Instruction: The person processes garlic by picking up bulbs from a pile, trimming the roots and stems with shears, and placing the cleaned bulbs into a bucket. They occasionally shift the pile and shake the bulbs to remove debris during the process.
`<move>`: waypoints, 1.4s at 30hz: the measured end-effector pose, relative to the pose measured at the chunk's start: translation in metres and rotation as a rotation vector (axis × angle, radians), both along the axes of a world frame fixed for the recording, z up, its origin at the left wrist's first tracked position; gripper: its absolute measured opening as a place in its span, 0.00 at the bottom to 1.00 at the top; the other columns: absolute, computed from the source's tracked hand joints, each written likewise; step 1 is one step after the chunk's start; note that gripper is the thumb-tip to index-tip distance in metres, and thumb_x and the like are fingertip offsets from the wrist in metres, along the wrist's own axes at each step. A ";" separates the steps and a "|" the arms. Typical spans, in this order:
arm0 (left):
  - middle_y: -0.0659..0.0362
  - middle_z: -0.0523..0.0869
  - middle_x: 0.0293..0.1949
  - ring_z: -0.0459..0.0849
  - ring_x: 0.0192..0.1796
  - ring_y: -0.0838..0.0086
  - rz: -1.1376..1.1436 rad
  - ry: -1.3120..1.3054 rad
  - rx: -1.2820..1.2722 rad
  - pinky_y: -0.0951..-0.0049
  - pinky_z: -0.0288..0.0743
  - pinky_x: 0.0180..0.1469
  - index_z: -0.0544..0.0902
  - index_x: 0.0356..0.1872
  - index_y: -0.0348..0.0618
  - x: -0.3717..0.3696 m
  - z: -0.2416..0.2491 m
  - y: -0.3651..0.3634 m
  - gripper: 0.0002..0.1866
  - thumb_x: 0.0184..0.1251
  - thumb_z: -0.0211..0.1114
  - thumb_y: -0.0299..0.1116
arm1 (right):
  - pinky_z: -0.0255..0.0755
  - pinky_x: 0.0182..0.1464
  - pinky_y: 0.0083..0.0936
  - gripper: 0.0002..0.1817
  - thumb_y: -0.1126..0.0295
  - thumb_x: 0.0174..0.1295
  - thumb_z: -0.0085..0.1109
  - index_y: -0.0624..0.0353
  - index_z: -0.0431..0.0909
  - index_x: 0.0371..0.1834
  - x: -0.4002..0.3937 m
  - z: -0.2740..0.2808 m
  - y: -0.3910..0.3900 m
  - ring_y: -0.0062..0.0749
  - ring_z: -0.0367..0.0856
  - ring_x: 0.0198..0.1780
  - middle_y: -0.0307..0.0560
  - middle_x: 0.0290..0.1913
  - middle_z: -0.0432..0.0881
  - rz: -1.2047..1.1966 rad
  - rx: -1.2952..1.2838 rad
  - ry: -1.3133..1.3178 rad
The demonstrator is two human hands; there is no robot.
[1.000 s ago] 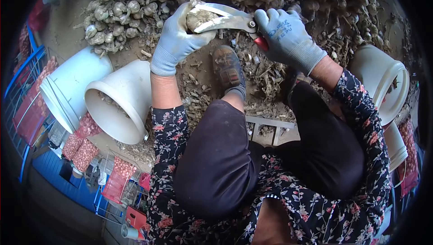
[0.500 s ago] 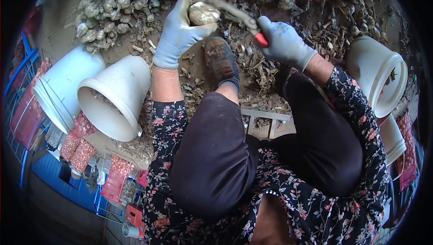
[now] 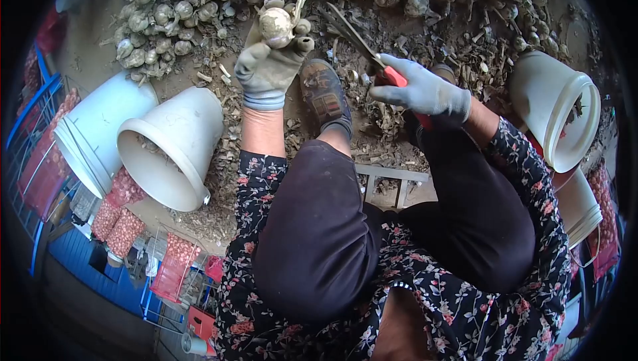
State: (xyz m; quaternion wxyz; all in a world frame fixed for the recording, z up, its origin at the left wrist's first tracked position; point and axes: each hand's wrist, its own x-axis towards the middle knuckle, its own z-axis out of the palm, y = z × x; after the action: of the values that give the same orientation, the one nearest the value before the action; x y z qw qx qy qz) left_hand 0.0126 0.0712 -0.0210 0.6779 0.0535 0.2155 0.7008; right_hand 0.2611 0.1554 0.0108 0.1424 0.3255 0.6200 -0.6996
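Observation:
My left hand, in a grey work glove with the palm turned up, holds a garlic bulb in its fingers. A stem sticks up from the bulb to the right. In my right hand, gloved too, is a pair of shears with red handles. Their dark blades point up and left, towards the garlic but apart from it. Beyond both hands lies a heap of untrimmed garlic bulbs, with more garlic at the upper left.
Cut stems and dry skins litter the ground around my shoe. A white bucket lies tipped on the left beside another bucket. On the right lies one more bucket. Net bags of garlic stand at the lower left.
My left hand has turned palm up, showing the bulb with its stem upward. My right hand has moved slightly down and right, and the shears have drawn away from the garlic.

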 end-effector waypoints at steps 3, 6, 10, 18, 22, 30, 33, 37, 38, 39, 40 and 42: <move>0.53 0.78 0.49 0.76 0.44 0.65 -0.028 -0.125 -0.028 0.71 0.76 0.40 0.71 0.59 0.37 0.003 -0.009 -0.004 0.27 0.58 0.65 0.34 | 0.69 0.53 0.38 0.30 0.48 0.60 0.59 0.65 0.68 0.51 -0.008 -0.006 0.000 0.53 0.78 0.51 0.63 0.45 0.78 0.018 0.140 0.098; 0.55 0.81 0.43 0.75 0.37 0.70 -0.095 -0.128 -0.102 0.74 0.68 0.30 0.76 0.51 0.38 0.003 -0.006 -0.004 0.21 0.61 0.65 0.41 | 0.70 0.54 0.39 0.34 0.45 0.59 0.59 0.67 0.67 0.52 -0.020 -0.002 0.010 0.54 0.78 0.52 0.64 0.46 0.78 0.078 0.093 0.098; 0.49 0.79 0.37 0.65 0.24 0.74 -0.077 0.016 -0.261 0.78 0.62 0.24 0.76 0.52 0.41 0.007 -0.003 -0.005 0.23 0.65 0.59 0.47 | 0.71 0.53 0.38 0.33 0.45 0.59 0.60 0.66 0.68 0.52 -0.025 -0.007 0.012 0.52 0.79 0.51 0.64 0.45 0.79 0.212 0.184 0.002; 0.47 0.82 0.34 0.76 0.21 0.70 -0.176 -0.190 -0.191 0.74 0.68 0.19 0.79 0.48 0.41 0.001 -0.005 -0.010 0.30 0.64 0.56 0.60 | 0.71 0.49 0.39 0.27 0.51 0.59 0.61 0.65 0.68 0.47 -0.018 -0.015 -0.003 0.50 0.79 0.48 0.62 0.40 0.78 0.030 0.134 0.216; 0.49 0.83 0.31 0.76 0.19 0.71 -0.151 -0.033 -0.273 0.75 0.66 0.17 0.81 0.43 0.40 0.005 -0.001 -0.008 0.33 0.63 0.53 0.65 | 0.71 0.48 0.40 0.26 0.52 0.60 0.61 0.63 0.67 0.46 -0.024 -0.010 0.004 0.56 0.78 0.48 0.64 0.39 0.78 0.132 0.232 0.009; 0.51 0.84 0.32 0.79 0.21 0.69 -0.070 0.171 -0.547 0.73 0.70 0.18 0.79 0.48 0.43 0.007 -0.018 -0.019 0.28 0.65 0.53 0.59 | 0.72 0.42 0.34 0.27 0.55 0.61 0.63 0.65 0.66 0.52 -0.032 -0.015 0.001 0.37 0.78 0.37 0.52 0.35 0.78 0.109 0.218 0.148; 0.51 0.85 0.32 0.80 0.24 0.70 -0.222 0.098 -0.306 0.73 0.70 0.17 0.79 0.47 0.44 0.005 -0.012 -0.016 0.26 0.64 0.54 0.58 | 0.72 0.47 0.35 0.25 0.53 0.60 0.60 0.66 0.71 0.46 -0.034 0.002 0.007 0.42 0.80 0.43 0.60 0.40 0.79 0.035 -0.079 0.071; 0.59 0.80 0.31 0.78 0.27 0.77 -0.104 0.252 -0.322 0.77 0.67 0.16 0.78 0.44 0.45 0.002 0.018 -0.016 0.18 0.63 0.61 0.48 | 0.72 0.37 0.33 0.18 0.58 0.57 0.62 0.66 0.75 0.33 -0.031 -0.008 0.002 0.36 0.78 0.30 0.53 0.25 0.78 0.019 0.053 0.068; 0.62 0.77 0.31 0.76 0.27 0.80 -0.019 0.359 -0.310 0.79 0.66 0.16 0.78 0.44 0.44 0.001 0.035 -0.021 0.16 0.62 0.63 0.43 | 0.71 0.36 0.32 0.18 0.59 0.57 0.62 0.66 0.74 0.33 -0.025 -0.017 -0.001 0.34 0.77 0.29 0.50 0.24 0.77 0.045 0.063 0.138; 0.67 0.73 0.30 0.73 0.25 0.84 0.217 0.210 -0.343 0.85 0.62 0.15 0.77 0.43 0.42 -0.004 0.063 -0.034 0.12 0.61 0.62 0.35 | 0.70 0.33 0.30 0.17 0.60 0.58 0.62 0.66 0.74 0.32 -0.021 -0.016 -0.001 0.30 0.76 0.27 0.47 0.23 0.76 0.023 -0.035 0.130; 0.68 0.73 0.29 0.70 0.23 0.84 0.577 0.603 -0.560 0.88 0.61 0.17 0.75 0.40 0.40 -0.029 0.071 -0.061 0.09 0.61 0.58 0.31 | 0.70 0.30 0.28 0.16 0.61 0.59 0.63 0.65 0.74 0.31 -0.016 -0.013 -0.001 0.26 0.74 0.25 0.43 0.22 0.76 -0.003 -0.134 0.122; 0.64 0.72 0.26 0.71 0.24 0.80 0.812 1.390 -0.756 0.84 0.68 0.22 0.75 0.45 0.35 -0.066 0.127 -0.103 0.19 0.59 0.59 0.39 | 0.67 0.25 0.20 0.14 0.62 0.61 0.62 0.62 0.75 0.29 -0.002 -0.014 0.006 0.18 0.72 0.23 0.37 0.22 0.75 -0.170 -0.468 0.012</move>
State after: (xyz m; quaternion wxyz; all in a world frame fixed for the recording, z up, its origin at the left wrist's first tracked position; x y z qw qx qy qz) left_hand -0.0536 -0.0314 0.1057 0.0655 0.1588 0.7974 0.5785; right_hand 0.2593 0.1611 -0.0029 0.1506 0.3305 0.4123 -0.8356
